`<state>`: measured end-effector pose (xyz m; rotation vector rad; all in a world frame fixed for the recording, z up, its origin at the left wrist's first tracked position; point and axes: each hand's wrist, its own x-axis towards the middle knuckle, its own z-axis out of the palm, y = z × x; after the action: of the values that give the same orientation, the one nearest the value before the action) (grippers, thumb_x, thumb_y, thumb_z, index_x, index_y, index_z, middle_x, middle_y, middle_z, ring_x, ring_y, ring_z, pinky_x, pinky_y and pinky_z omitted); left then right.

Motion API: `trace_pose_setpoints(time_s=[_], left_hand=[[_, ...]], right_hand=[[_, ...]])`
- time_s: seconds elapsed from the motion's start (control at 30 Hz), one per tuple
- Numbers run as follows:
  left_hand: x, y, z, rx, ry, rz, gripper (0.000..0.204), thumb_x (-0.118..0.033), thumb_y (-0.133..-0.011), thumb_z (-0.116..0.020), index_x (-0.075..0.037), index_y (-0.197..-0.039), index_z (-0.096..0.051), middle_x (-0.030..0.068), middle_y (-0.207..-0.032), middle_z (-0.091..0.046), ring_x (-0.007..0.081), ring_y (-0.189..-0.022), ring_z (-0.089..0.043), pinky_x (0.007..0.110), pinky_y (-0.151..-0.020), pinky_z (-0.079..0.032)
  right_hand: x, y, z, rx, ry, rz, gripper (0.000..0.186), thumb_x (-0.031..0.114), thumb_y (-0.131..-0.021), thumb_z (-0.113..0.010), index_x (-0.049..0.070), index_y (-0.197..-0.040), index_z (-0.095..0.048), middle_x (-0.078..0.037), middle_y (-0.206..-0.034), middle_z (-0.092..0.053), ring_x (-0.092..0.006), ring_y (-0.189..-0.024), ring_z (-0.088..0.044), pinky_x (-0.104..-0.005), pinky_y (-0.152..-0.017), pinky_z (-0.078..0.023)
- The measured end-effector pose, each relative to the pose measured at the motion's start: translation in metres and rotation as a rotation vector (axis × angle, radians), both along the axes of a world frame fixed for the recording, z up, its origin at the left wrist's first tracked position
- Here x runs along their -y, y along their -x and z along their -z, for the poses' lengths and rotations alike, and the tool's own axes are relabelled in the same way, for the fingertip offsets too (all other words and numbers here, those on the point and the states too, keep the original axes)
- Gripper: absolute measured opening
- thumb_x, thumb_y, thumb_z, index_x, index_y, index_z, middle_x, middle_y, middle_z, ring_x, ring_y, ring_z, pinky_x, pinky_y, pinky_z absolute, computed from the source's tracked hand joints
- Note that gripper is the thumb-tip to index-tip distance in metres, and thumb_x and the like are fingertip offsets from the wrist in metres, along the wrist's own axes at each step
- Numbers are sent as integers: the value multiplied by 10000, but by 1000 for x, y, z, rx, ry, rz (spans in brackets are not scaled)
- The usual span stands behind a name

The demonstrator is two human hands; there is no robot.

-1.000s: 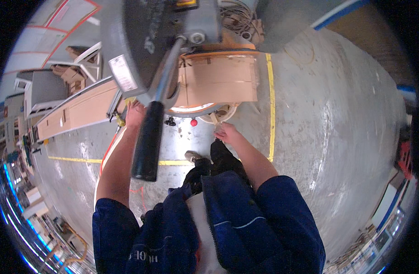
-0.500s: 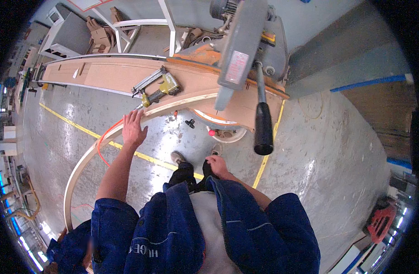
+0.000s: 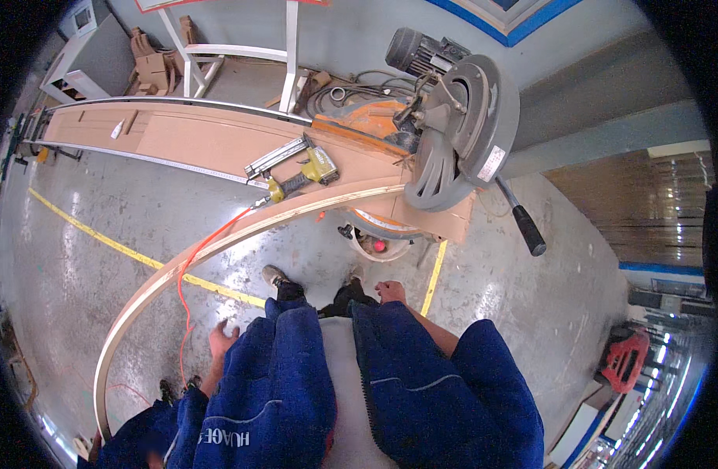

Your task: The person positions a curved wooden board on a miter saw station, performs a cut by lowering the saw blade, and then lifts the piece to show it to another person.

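Observation:
My left hand [image 3: 221,339] hangs low beside my jacket, off the wood, with its thumb and fingers apart and nothing seen in it. Held in front of my waist, my right hand [image 3: 391,292] has curled fingers and no visible object. A long curved plywood strip [image 3: 210,248] arcs from the saw's table round to the lower left. Behind it, a yellow-green nail gun [image 3: 300,170] with an orange air hose [image 3: 186,289] lies on the brown board-topped bench [image 3: 191,142]. The grey mitre saw [image 3: 472,133] stands at the strip's right end, its black handle [image 3: 528,231] pointing toward the lower right.
Another person's blue-clad shoulder [image 3: 132,436] shows at lower left, near the strip's far end. A round white bucket [image 3: 390,255] sits below the saw. White metal frames [image 3: 291,55] and cardboard pieces [image 3: 150,66] stand behind the bench. A red object [image 3: 626,361] lies at right.
My left hand has left the curved strip and dropped to my side. The view has shifted, so the saw appears farther right with more of its round guard showing. My right hand remains near my waist.

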<state>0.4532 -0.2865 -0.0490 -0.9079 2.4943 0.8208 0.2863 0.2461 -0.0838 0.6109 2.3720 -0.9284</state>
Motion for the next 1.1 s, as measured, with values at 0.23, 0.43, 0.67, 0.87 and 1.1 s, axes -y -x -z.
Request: trace_pose_setpoints(time_s=[0.23,0.43,0.67,0.87,1.1], left_hand=[[48,-88,11,389,-179,-44,558,-463,-886,-657,-47,-1258,-671,219,-1237,-676,388,-1177,-630,427,-1021,-489],[-9,-47,-48,154,-222,-310,525,-451,-917,-632,-63,-1268,-671,183,-1297,-656,355,-1214,-616,408,-1075,-456],[-15,9,-113,-40,-162,-469,494,-425,-908,-660,-111,-1290,-657,191,-1237,-676,374,-1182,-621,417,-1057,-463],[-26,43,-149,-417,-9,-288,515,-262,-901,-710,-60,-1360,-590,182,-1391,-586,327,-1306,-537,422,-1122,-395],[-35,67,-144,-401,-19,-158,623,-232,-929,-674,-55,-1487,-461,174,-1521,-466,332,-1428,-408,419,-1188,-294]], right_hand=[[108,53,-73,-443,-54,-115,237,264,-848,-705,70,-982,-723,-157,-831,-705,-334,-799,-690,-440,-747,-543],[196,179,-144,-812,-230,-715,614,244,-698,-808,95,-1251,-585,-152,-1204,-599,-344,-1160,-550,-485,-1007,-432],[243,233,-117,-462,-362,-1036,321,296,-753,-835,142,-1021,-745,-131,-914,-732,-314,-874,-712,-436,-802,-554],[232,239,-87,-410,-381,-1042,342,429,-820,-743,101,-915,-737,-149,-908,-728,-342,-860,-710,-476,-781,-564],[233,237,-73,-446,-340,-1008,207,320,-794,-736,131,-878,-751,-125,-867,-734,-314,-844,-721,-449,-747,-560]])
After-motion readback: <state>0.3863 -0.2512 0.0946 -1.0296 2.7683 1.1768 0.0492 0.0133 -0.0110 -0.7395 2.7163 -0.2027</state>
